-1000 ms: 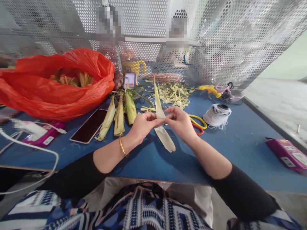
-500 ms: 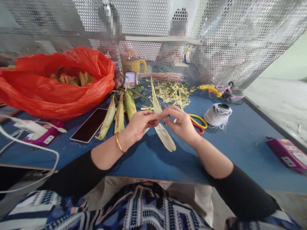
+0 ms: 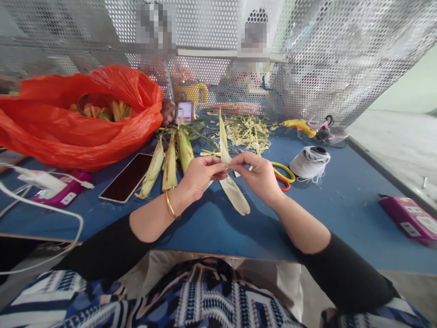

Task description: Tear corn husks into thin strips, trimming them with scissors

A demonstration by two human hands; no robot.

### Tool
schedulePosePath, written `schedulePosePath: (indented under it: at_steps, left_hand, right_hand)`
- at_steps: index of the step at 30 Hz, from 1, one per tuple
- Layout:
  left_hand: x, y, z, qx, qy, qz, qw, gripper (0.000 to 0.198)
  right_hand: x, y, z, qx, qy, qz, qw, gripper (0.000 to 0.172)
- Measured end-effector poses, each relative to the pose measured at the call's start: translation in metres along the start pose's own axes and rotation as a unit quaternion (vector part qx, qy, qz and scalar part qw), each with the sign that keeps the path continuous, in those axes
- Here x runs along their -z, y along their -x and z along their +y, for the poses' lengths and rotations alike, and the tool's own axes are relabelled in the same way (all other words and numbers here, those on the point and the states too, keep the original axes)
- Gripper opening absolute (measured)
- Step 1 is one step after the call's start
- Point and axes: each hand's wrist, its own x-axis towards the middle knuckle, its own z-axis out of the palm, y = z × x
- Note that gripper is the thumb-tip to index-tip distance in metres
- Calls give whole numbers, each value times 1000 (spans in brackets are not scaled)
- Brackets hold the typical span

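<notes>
Between my hands, above the blue table, is a long pale corn husk (image 3: 235, 196), its narrow tip pointing away from me and its broad end toward me. My left hand (image 3: 200, 177) pinches the husk near its middle with thumb and fingers. From the other side my right hand (image 3: 257, 175) has thumb and forefinger pressed together at the same spot. What lies right between the fingertips is too small to make out. Several husk-covered ears of corn (image 3: 170, 166) lie just left of my left hand. A heap of husk strips (image 3: 249, 132) lies beyond my hands.
A red plastic bag (image 3: 112, 141) fills the back left. A phone (image 3: 128, 178) and a purple power strip (image 3: 70, 189) lie nearer. To the right are scissors (image 3: 287, 172), white thread (image 3: 309, 164), a yellow glue gun (image 3: 300, 126) and another purple power strip (image 3: 409, 218). Perforated metal panels (image 3: 218, 36) stand behind.
My right fingertips have come in closer to my left ones at the husk's middle. The husk's narrow tip has swung slightly right. My left hand has barely moved.
</notes>
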Motion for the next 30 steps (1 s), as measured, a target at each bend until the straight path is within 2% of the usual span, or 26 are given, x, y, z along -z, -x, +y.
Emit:
schedulePosePath:
  at_steps: [4,7,10,15,18,24,30]
  left_hand:
    - [-3,1,-1,-41,-25,9,999,16]
    - [-4,2,-1,-59,-44,9,997,18]
    - [-2,1,0,-56,-49,6,997,18]
    - [1,-1,1,2,-16,-6,1000,16]
    - [2,-1,1,12,-9,-7,1000,14]
    - [-2,0,-1,-30,-30,4,999,15]
    - [-3,0,-3,-69,-55,5,996,17]
  right_hand:
    - [-3,0,1,-57,-20,-1,998,7]
    - [-4,0,1,-67,-22,3,997,8]
    - [-4,-1,1,-58,-15,-1,998,9]
    - [-2,-2,0,-8,-22,-10,1000,8]
    - [-2,-1,1,15,-23,-9,1000,11]
    - [-6,1,2,-28,10,-7,1000,10]
    - [-9,3,2,-61,-18,-2,998,8]
